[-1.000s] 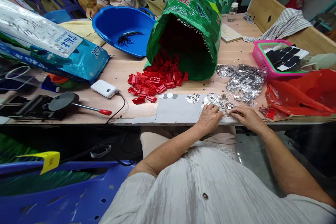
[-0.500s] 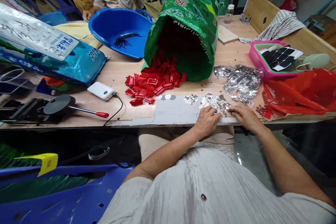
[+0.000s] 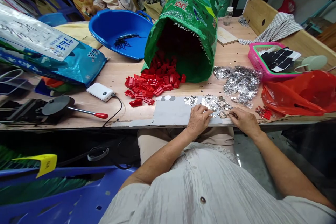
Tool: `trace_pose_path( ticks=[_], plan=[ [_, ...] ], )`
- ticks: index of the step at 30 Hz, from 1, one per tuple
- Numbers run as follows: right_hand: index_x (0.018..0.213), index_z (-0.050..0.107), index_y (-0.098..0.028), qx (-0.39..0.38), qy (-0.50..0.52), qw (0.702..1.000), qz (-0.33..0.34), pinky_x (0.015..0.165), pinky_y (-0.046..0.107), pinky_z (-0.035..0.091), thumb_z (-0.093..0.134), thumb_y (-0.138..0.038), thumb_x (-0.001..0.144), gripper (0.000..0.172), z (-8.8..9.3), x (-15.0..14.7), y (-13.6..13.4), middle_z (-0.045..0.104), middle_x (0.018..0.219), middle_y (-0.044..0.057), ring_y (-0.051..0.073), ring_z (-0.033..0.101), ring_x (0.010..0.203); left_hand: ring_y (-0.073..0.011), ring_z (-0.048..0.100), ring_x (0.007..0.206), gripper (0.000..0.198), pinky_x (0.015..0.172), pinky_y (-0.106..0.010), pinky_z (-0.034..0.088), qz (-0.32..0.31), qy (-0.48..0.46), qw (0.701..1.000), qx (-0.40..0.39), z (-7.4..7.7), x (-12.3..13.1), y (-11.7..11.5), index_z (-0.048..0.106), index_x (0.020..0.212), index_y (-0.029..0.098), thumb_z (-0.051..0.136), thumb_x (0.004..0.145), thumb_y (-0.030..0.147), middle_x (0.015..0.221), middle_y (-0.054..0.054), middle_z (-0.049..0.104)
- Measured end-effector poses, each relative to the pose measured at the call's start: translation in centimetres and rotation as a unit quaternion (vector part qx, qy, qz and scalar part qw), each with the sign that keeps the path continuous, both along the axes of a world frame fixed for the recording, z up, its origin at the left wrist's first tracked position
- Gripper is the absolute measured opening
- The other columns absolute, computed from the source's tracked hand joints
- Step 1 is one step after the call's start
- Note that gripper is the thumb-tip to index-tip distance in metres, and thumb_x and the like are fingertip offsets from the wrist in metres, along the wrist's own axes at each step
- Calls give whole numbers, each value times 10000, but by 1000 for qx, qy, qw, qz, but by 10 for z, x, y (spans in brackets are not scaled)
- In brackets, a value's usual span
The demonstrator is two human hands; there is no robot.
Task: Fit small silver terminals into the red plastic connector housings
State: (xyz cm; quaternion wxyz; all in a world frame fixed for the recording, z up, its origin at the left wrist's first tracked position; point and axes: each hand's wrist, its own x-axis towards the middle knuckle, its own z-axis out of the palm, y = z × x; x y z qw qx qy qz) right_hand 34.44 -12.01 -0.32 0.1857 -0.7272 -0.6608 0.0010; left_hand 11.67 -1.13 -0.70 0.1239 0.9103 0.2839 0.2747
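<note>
My left hand [image 3: 198, 118] rests over the grey sheet [image 3: 172, 113] at the table's front edge, its fingers curled by small flat silver metal pieces [image 3: 208, 102]. Whatever its fingertips hold is too small to make out. My right hand [image 3: 243, 120] is beside a heap of darker small metal parts [image 3: 223, 106], thumb and fingers pinched together; anything between them is hidden. Another little pile of silver pieces [image 3: 190, 100] lies on the sheet, up and left of my left hand. Red plastic parts [image 3: 149, 85] spill out of a green woven sack [image 3: 183, 24] farther back.
Clear bags of metal pieces [image 3: 243, 84] lie behind my right hand. A red plastic bag [image 3: 299, 92] and a pink basket [image 3: 258, 63] stand right. Left are a hand press with a red-tipped lever [image 3: 89, 111], a white power bank [image 3: 100, 91] and a blue basin [image 3: 105, 24]. A person sits across.
My left hand has shifted left, away from the metal heap and a little farther from my right hand. My right hand has barely moved and stays pinched.
</note>
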Motion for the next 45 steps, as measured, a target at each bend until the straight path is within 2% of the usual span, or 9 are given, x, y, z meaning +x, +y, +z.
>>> trace_pose_path(
  ticks=[5, 11, 14, 20, 27, 31, 36, 42, 45],
  plan=[
    [1101, 666, -261, -17, 47, 998, 28, 715, 305, 497, 546, -313, 902, 238, 2, 8, -2, 738, 1019, 24, 205, 689, 861, -228, 516, 1039, 206, 889, -393, 395, 33, -30, 999, 5, 0, -11, 7, 696, 1052, 248, 566, 914, 327, 1017, -63, 665],
    [1141, 659, -233, 3, 59, 998, -11, 869, 393, 512, 518, -307, 916, 276, -5, 32, 11, 698, 1145, 77, 257, 655, 1016, -231, 520, 1037, 185, 887, -380, 388, 106, -52, 993, 3, 0, -29, 22, 710, 1032, 252, 615, 884, 311, 1008, -60, 678],
    [1152, 659, -239, -6, 52, 999, -4, 872, 391, 513, 526, -295, 913, 279, -6, 30, 19, 688, 1148, 77, 254, 651, 1011, -232, 524, 1035, 183, 887, -374, 383, 135, -62, 989, 0, -1, -37, 30, 715, 1029, 255, 627, 878, 308, 1019, -54, 684],
    [1052, 677, -244, -13, 47, 999, 23, 839, 358, 508, 532, -287, 918, 202, -5, 24, 28, 695, 1080, 60, 234, 651, 970, -237, 533, 1028, 179, 872, -372, 384, 179, -68, 981, -33, -7, -49, 40, 724, 1019, 258, 634, 872, 308, 1019, -55, 684],
    [949, 680, -237, -15, 76, 996, 53, 816, 345, 502, 540, -294, 911, 156, -4, 34, 19, 682, 1003, 55, 217, 646, 922, -237, 536, 1032, 184, 892, -377, 390, 187, -84, 977, -65, -11, -51, 41, 717, 1027, 255, 625, 874, 302, 1010, -57, 683],
    [1015, 673, -235, -4, 82, 995, 59, 811, 348, 510, 563, -286, 896, 170, -2, 32, 20, 664, 1026, 60, 220, 640, 936, -238, 540, 1033, 179, 877, -377, 393, 188, -73, 978, -57, -12, -51, 39, 717, 1023, 254, 630, 871, 290, 1009, -58, 685],
    [1134, 658, -252, -17, 46, 994, 94, 846, 348, 513, 499, -194, 906, 284, -2, 23, 29, 646, 1107, 66, 217, 635, 981, -238, 542, 1036, 180, 885, -382, 397, 191, -65, 978, -58, -10, -51, 38, 719, 1023, 253, 624, 875, 292, 1011, -60, 686],
    [1036, 656, -238, -33, 61, 993, 91, 835, 355, 511, 523, -222, 891, 198, 5, 21, 33, 664, 1056, 69, 221, 638, 939, -240, 543, 1027, 180, 873, -378, 405, 192, -63, 977, -65, -8, -50, 37, 721, 1022, 256, 612, 880, 280, 1006, -63, 690],
    [1058, 648, -235, -33, 80, 992, 87, 834, 372, 506, 540, -234, 869, 217, 7, 25, 32, 673, 1046, 79, 236, 635, 950, -238, 541, 1025, 179, 864, -374, 406, 192, -61, 978, -60, -9, -51, 37, 718, 1023, 252, 617, 877, 278, 1004, -62, 687]
  ],
)
